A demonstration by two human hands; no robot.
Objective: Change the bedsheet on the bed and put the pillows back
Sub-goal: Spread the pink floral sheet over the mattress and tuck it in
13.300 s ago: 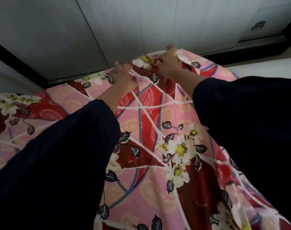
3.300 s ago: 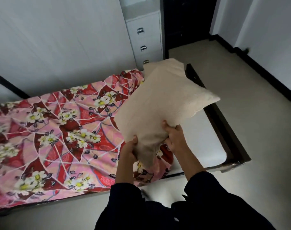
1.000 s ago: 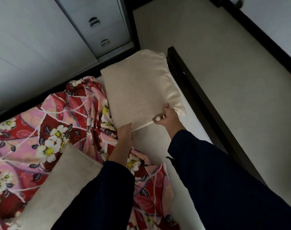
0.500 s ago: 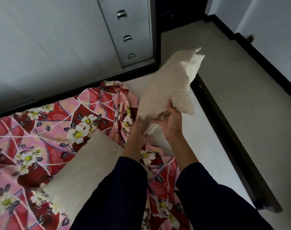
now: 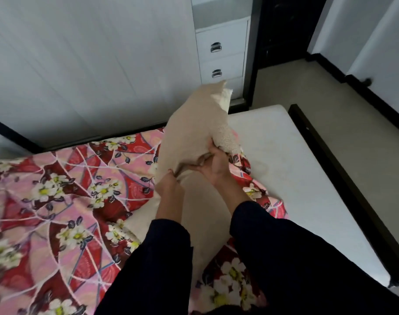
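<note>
My dark, soft sleeves [image 5: 285, 258] fill the near edge. Between my forearms a flat beige pillow [image 5: 205, 223] lies on the bed, half sunk in cloth. My left hand [image 5: 169, 187] has its fingers curled tight, pinching the bottom hem of a second beige pillow [image 5: 191, 133]. My right hand [image 5: 214, 164] wraps thumb and fingers round the bunched lower corner beside it. This pillow stands nearly upright off the bed, leaning a little away from me. Its cover is smooth and matte, with a rougher, pebbly pale patch along the right edge and at the top corner. Below it the floral bedsheet [image 5: 69, 189], thin cloth in pink and deep red with white blossoms and dark leaves, covers the left of the bed and ends in a rumpled heap near my hands. To the right the bare white mattress [image 5: 285, 155] lies smooth, edged by a dark bed frame [image 5: 344, 178]. Beyond are pale floor [image 5: 330, 98], a white panelled wall [image 5: 91, 64] and a white drawer unit [image 5: 223, 60] with curved metal handles [image 5: 215, 47].
</note>
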